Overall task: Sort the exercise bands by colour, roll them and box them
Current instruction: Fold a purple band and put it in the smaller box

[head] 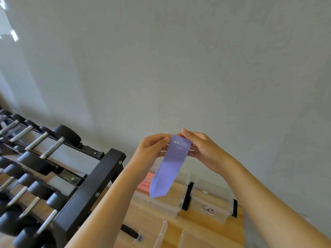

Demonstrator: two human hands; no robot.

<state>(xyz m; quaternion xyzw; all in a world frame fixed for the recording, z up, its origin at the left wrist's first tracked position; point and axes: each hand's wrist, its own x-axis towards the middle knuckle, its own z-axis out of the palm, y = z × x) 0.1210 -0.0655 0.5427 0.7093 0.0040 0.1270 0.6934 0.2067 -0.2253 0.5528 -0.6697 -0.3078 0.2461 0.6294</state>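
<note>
Left fingers (pixel 163 140) and right fingers (pixel 188 134): both sets curled in, pinching the top edge of the purple band (pixel 170 169), one at each upper corner. Thumbs sit on the near face and the other fingers are behind it.

The left hand (pixel 152 149) and the right hand (pixel 204 149) are raised level with each other, close together, with only the band's width between them.

The band hangs straight down from the fingertips as a flat doubled strip and ends in a folded point. A row of small printed circles sits just under the grip. The word below them is too blurred to read.

Below the fingers, behind the hanging end, is a clear plastic box (pixel 161 208) holding pink rolled bands (pixel 146 181) at its left side. Just right of it is a second clear box (pixel 211 199), with a black latch (pixel 188 196) between the two. I cannot make out its contents.

Nearer the body are two more clear boxes, one under the left forearm (pixel 161 228) and one under the right (pixel 197 238). All four stand on a wooden table (pixel 180 222).

Well left of the left hand is a black dumbbell rack (pixel 93 185), with tiers of dumbbells (pixel 34 161) with black heads and metal handles.

Beyond the fingertips is a plain pale wall (pixel 197 59).
</note>
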